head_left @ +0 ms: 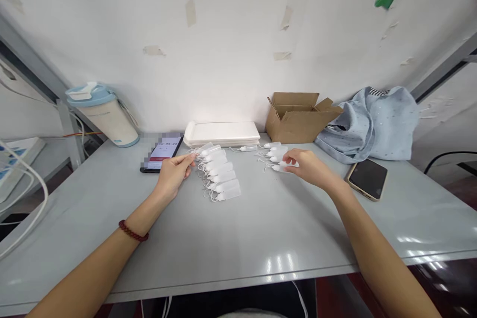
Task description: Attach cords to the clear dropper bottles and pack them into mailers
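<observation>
Lying on the counter (pixel 261 238) at the right hand's (pixel 308 166) nine o'clock, axis roughly nine-to-three, the nearest right-group bottle (pixel 279 168) meets half-curled fingers, grip unconfirmed; the left hand (pixel 172 175), fingertips pinched, contents indiscernible, is farther from it.

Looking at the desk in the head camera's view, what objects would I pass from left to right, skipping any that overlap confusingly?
Blue-lidded tumbler → phone showing a timer → stack of white trays → open cardboard box → second phone.
</observation>
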`<state>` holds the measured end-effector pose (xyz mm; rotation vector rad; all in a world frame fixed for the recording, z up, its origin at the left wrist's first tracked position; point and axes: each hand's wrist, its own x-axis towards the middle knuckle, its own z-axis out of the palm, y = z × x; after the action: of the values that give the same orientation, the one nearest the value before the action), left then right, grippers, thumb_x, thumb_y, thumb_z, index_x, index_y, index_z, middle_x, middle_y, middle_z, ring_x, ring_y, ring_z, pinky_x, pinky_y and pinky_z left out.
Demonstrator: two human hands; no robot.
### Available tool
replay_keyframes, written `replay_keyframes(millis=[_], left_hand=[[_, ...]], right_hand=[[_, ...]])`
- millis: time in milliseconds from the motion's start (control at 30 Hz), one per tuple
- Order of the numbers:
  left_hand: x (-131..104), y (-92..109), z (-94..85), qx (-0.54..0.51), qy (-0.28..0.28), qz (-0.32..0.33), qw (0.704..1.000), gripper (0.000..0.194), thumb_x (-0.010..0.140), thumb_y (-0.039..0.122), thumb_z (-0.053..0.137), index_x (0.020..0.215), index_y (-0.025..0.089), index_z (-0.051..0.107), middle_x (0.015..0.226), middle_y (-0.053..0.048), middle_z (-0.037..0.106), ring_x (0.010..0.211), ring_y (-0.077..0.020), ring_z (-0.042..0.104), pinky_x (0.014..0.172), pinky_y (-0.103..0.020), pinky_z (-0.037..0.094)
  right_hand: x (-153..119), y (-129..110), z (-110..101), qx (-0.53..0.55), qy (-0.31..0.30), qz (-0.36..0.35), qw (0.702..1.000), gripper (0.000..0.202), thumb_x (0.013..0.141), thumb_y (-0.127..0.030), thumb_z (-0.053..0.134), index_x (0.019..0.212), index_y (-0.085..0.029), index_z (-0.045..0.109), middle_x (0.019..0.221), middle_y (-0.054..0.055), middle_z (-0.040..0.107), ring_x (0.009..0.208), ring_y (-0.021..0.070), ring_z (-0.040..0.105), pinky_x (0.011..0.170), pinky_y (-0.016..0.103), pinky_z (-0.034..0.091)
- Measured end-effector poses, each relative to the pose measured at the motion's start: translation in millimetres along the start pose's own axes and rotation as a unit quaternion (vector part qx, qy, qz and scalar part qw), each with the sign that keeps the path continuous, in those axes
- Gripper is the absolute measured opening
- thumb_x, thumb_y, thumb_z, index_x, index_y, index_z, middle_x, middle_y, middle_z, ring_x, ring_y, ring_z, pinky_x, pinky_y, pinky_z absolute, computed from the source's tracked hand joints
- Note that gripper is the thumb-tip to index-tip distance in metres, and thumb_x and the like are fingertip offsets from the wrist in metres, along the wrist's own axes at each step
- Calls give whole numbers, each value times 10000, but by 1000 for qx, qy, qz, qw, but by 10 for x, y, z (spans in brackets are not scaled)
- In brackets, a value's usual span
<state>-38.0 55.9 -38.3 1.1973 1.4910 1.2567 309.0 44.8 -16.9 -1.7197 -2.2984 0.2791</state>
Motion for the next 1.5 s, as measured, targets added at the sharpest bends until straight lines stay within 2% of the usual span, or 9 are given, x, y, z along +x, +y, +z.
replay_keyframes(millis=[67,233,500,633,800,967,1133,1333,1500], left_hand=[[-6,13,-4,5,13,9,1000,257,707,382,657,641,135,636,509,32,476,409,-62,323,413,-211,265],[-62,64,-3,6,59,60,996,312,740,345,620,994,166,601,677,24,565,440,-75,396,432,-211,329],[-383,118,99,89,30,199,975,265,829,311,540,1070,201,525,723,15,588,520,-107,504,479,-219,399],[-546,62,172,212,-9,314,925,201,867,229,492,1056,178,537,718,14,597,525,-91,504,511,-205,406],[-665,18,226,293,-69,439,847,172,899,182,437,1033,165,544,659,29,589,475,-74,459,498,-187,392],[-744,49,256,313,-167,387,851,249,921,232,415,1131,148,519,729,9,627,502,-85,505,525,-208,422],[-780,81,273,295,-200,316,879,279,920,268,431,1144,148,546,738,-4,656,578,-115,570,551,-223,434],[-795,151,293,271,-226,242,904,217,912,270,423,903,170,615,694,-1,650,594,-124,563,559,-228,414],[-805,223,297,202,-260,148,932,225,890,330,464,859,181,630,646,14,606,550,-113,506,506,-214,374]], right_hand=[[-2,4,10,-3,-8,3,1000,74,775,-197,584,843,-178,608,895,55,649,782,199,607,684,287,424],[3,-12,45,-12,-26,6,1000,89,757,-164,590,837,-179,623,884,53,643,779,200,611,686,287,425],[-2,-149,112,-21,-49,1,999,89,766,-167,589,847,-172,628,889,73,627,766,214,602,665,303,433],[-39,-280,127,-3,-54,-34,998,100,812,-202,557,894,-165,599,905,72,612,801,204,589,702,308,440],[-120,-491,135,72,-2,-112,991,89,835,-235,553,900,-174,546,884,50,582,788,171,557,695,290,437],[-232,-710,111,117,10,-166,979,70,832,-204,558,890,-187,523,865,41,564,777,162,541,681,285,436],[-298,-791,105,135,11,-191,972,95,824,-173,567,905,-184,521,865,36,552,785,154,535,695,279,433],[-292,-805,151,140,10,-213,967,107,820,-174,577,914,-178,526,864,40,557,764,150,528,677,269,429],[-306,-833,174,146,4,-225,963,113,827,-194,569,933,-179,533,878,46,565,752,151,527,672,269,432]])
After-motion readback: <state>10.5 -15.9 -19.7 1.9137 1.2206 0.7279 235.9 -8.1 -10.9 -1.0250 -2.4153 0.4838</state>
